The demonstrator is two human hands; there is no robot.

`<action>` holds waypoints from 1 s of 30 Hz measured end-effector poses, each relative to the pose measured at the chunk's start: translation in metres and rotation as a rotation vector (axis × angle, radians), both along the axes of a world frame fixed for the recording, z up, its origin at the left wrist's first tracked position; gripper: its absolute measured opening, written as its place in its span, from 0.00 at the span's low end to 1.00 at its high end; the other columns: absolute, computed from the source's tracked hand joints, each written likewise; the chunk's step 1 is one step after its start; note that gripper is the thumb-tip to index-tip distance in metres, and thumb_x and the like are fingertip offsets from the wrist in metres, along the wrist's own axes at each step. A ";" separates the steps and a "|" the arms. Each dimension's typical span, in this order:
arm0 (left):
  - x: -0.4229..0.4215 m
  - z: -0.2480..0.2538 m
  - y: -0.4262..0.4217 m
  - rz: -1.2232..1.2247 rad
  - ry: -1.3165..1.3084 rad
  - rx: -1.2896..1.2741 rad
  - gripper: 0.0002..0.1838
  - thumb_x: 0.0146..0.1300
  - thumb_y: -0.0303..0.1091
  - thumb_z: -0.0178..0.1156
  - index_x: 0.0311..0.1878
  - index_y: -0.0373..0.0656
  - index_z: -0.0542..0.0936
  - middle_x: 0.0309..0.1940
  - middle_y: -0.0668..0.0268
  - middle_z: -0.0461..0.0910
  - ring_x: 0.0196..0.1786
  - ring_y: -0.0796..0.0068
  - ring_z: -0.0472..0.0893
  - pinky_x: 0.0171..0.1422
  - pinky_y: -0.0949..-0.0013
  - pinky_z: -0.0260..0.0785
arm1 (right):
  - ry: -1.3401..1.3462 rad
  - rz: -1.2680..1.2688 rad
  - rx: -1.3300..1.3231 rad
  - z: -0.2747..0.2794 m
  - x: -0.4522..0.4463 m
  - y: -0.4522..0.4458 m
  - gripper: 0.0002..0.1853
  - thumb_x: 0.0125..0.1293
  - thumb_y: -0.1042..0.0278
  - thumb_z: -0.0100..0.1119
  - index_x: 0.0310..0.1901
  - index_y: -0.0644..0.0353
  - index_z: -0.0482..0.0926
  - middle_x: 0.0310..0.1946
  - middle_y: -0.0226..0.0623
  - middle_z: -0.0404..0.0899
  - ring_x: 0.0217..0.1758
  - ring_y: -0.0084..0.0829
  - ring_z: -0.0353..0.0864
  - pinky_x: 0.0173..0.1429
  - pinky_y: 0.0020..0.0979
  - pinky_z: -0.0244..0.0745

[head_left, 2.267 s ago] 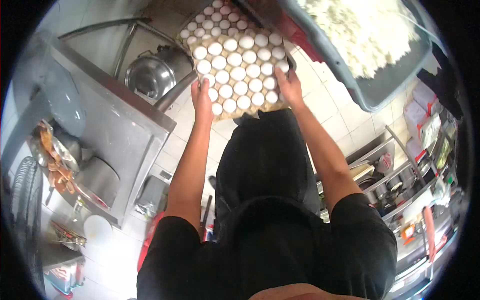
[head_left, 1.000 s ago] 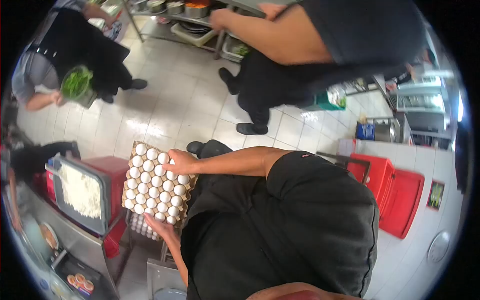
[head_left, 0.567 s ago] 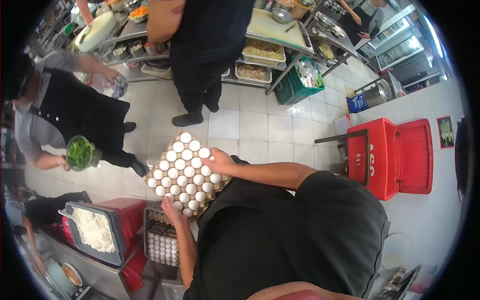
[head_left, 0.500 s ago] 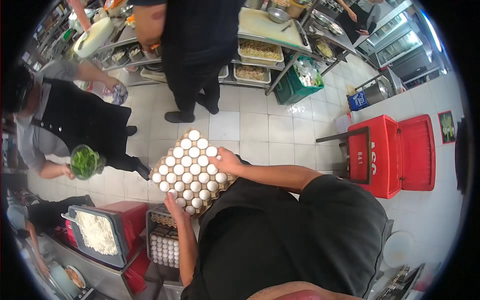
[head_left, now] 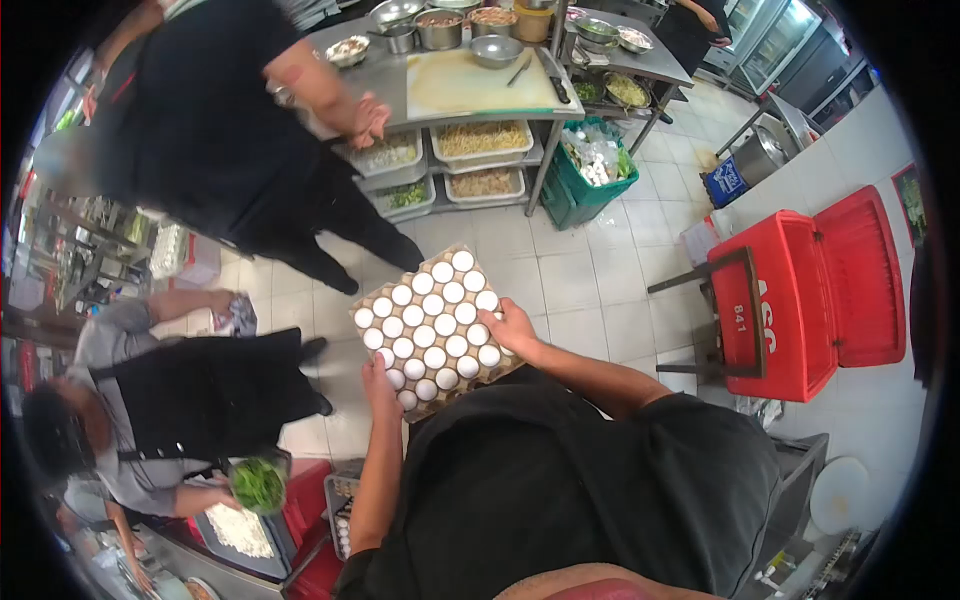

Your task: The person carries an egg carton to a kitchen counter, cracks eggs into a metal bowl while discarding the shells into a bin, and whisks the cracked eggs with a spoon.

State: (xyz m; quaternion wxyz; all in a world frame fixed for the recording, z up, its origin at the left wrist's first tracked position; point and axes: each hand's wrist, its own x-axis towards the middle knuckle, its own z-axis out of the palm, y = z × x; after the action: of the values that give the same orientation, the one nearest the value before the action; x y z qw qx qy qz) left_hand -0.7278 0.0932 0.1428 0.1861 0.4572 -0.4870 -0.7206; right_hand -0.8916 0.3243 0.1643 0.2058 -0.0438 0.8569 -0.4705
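Observation:
A cardboard egg tray (head_left: 478,381) full of white eggs (head_left: 433,332) is held in front of my body. My left hand (head_left: 380,386) grips its near left edge, thumb on top beside the eggs. On the right edge is my right hand (head_left: 512,328), also closed, with its thumb over the rim. The fingers of both hands under the tray are hidden. The eggs sit in rows in their cups.
To my left, a co-worker in an apron holds a container of green leaves (head_left: 258,486). Another person in dark clothes stands ahead by a steel counter with a cutting board (head_left: 450,85). A green bin (head_left: 590,180) and an open red cooler (head_left: 765,310) are to the right.
My view has turned left, and the tray stays in both hands. The co-worker with the leaves has moved nearer the rice container. The standing person has shifted left and turned.

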 end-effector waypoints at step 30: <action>-0.351 0.068 -0.089 -0.201 0.179 0.053 0.26 0.72 0.46 0.55 0.62 0.34 0.69 0.60 0.55 0.73 0.59 0.62 0.76 0.61 0.57 0.71 | 0.137 -0.116 -0.036 0.064 -0.329 -0.065 0.32 0.56 0.46 0.64 0.51 0.69 0.80 0.48 0.59 0.82 0.54 0.52 0.82 0.60 0.43 0.75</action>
State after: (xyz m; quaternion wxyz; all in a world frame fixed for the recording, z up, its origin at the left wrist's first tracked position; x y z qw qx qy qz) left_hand -1.0791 0.0044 0.2106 0.1435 0.3448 -0.4923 -0.7862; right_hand -1.2207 0.2598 0.2280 0.1181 -0.0297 0.8616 -0.4928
